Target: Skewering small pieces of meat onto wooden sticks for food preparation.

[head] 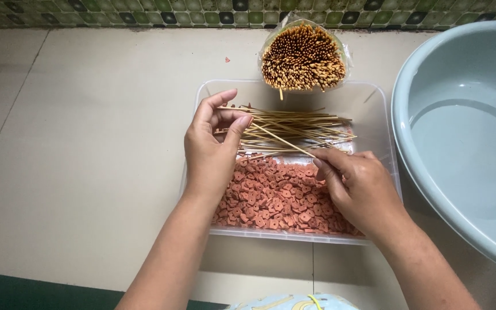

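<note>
Over the clear plastic tray I hold one thin bamboo skewer between my two hands. It slants from my left hand, at the far left, down to my right hand, nearer and to the right. My left fingers pinch its far end between thumb and forefinger, and my right fingers are closed on its near end. Just beneath lies a loose pile of skewers across the far half of the tray. The near half is filled with small reddish-brown pieces, under my right hand. Beyond the tray's far edge stands a plastic-wrapped bundle of skewers, ends toward me. At the right sits a big pale blue basin. All of it rests on the pale desk, with a green tiled wall at the far edge.
</note>
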